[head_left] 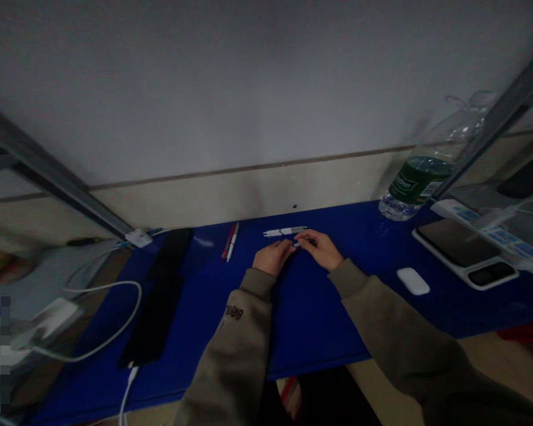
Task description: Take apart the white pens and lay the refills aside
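Note:
Over the middle of the blue table top [311, 319], my left hand [273, 256] and my right hand [322, 247] are close together with fingers pinched. Between their fingertips is a small pale, pen-like piece [297, 244], mostly hidden by the fingers. Just beyond the hands, white pens [286, 231] lie side by side, roughly level with the wall. A red pen [227, 242] and a white pen [233, 241] rest next to each other to the left of my left hand.
At the right stand a large water bottle [420, 171], a digital scale [462, 245], a power strip [493, 228] and a white rounded case [413, 281]. On the left lie a dark phone [153, 319] and a white cable [135, 307]. A wall [249, 192] backs the table.

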Motion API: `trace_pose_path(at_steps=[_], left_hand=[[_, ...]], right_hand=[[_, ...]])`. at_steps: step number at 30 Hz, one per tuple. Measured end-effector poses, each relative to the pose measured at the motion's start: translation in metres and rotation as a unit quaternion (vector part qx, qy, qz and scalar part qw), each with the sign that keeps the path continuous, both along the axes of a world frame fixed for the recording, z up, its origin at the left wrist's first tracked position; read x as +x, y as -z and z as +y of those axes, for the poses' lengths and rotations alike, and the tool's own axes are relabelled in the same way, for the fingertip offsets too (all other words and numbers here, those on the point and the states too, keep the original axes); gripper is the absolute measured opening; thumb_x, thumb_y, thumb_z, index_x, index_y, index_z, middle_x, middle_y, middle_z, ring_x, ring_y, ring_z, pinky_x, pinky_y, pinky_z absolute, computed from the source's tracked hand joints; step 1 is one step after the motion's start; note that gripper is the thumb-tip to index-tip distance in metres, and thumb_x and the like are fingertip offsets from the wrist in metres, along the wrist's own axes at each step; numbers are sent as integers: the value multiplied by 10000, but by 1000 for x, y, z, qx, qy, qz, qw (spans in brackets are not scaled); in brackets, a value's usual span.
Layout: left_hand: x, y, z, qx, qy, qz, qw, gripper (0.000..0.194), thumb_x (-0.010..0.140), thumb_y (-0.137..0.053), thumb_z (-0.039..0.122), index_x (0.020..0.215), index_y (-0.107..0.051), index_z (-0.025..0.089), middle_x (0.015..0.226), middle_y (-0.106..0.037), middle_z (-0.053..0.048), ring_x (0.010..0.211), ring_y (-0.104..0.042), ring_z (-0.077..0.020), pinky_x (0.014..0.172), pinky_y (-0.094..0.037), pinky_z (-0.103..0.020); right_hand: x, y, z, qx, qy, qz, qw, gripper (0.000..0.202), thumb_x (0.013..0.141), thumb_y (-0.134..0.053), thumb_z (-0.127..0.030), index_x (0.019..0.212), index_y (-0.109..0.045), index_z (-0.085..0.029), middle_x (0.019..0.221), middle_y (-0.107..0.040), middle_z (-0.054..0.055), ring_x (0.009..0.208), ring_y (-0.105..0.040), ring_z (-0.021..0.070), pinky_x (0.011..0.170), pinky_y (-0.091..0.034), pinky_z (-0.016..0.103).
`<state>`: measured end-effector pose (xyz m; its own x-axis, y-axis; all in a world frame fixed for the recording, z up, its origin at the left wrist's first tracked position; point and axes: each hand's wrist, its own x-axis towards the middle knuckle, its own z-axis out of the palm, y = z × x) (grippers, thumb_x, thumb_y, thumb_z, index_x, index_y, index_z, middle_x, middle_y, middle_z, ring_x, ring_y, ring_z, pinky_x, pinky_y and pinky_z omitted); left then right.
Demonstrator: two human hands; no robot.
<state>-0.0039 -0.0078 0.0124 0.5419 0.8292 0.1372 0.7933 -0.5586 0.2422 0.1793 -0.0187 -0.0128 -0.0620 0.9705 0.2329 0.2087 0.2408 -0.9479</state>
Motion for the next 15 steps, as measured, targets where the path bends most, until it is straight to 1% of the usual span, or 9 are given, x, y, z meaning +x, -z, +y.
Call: trace_pose_path(at_steps=[2, 3, 4, 5, 6, 8, 9, 11, 15], left_hand=[[-1, 2, 3, 5, -7, -5, 1000, 361, 952, -326, 476, 1118, -582, 283, 1010, -655, -24, 919, -615, -161, 737, -452, -238], [-1, 2, 4, 12, -5, -7, 1000, 353, 956, -330, 457, 1100, -590, 266, 1005, -653, -28, 933, -609, -162, 758, -453, -241], [-1, 3, 5, 21, 2, -9, 1000, 348, 960, -333, 437, 1082, -597, 247, 999, -650, -33, 945, -601, -164, 780, -453, -246], [0, 4, 6, 30, 12, -12, 999, 345, 963, -335, 419, 1069, -603, 230, 996, -646, -39, 957, -594, -165, 803, -451, -251], [1, 5, 6, 36, 23, -15, 999, 344, 965, -335, 405, 1059, -607, 218, 995, -641, -45, 966, -588, -166, 820, -449, -253], [4, 7, 5, 37, 38, -19, 998, 347, 970, -324, 392, 1062, -606, 212, 1005, -634, -48, 973, -588, -163, 817, -452, -248], [6, 8, 3, 32, 37, -20, 999, 353, 973, -311, 392, 1075, -600, 217, 1013, -633, -46, 962, -595, -160, 797, -457, -243], [9, 8, 0, 17, 28, -15, 999, 370, 975, -284, 411, 1104, -581, 233, 1028, -636, -42, 927, -615, -155, 749, -464, -236], [10, 5, -5, -6, 14, -7, 1000, 385, 959, -296, 475, 1141, -558, 259, 1041, -651, -44, 918, -634, -163, 720, -467, -235]], right_hand=[[-1, 0, -1, 16, -3, -21, 1000, 270, 793, -588, -327, 1026, -630, -195, 1062, -621, 64, 935, -578, 154, 758, -462, 281], [-2, -1, -2, 22, 3, -29, 999, 291, 786, -599, -334, 1044, -625, -203, 1088, -608, 67, 971, -571, 162, 761, -464, 279], [-3, -1, -2, 23, 10, -33, 999, 305, 788, -600, -354, 1055, -621, -207, 1072, -607, 66, 964, -573, 162, 748, -463, 273], [-3, -1, -3, 17, 17, -34, 999, 310, 805, -581, -383, 1058, -617, -208, 1002, -619, 59, 906, -583, 153, 717, -459, 266], [-4, -1, -3, 3, 21, -33, 999, 314, 831, -542, -413, 1054, -614, -205, 887, -623, 43, 806, -585, 139, 673, -450, 258], [-4, 0, -3, -24, 24, -24, 999, 328, 869, -468, -440, 1035, -610, -195, 672, -570, 0, 603, -523, 111, 581, -412, 247], [-3, 1, -2, -31, 23, -18, 999, 324, 877, -452, -431, 1027, -610, -191, 624, -544, -13, 548, -483, 103, 552, -393, 244], [-2, 1, -2, -25, 27, -4, 999, 286, 866, -468, -383, 1011, -614, -185, 628, -548, -11, 539, -457, 97, 545, -381, 241], [-1, 2, -1, -9, 29, -3, 1000, 236, 831, -491, -295, 986, -628, -181, 728, -595, 6, 640, -513, 109, 632, -425, 255]])
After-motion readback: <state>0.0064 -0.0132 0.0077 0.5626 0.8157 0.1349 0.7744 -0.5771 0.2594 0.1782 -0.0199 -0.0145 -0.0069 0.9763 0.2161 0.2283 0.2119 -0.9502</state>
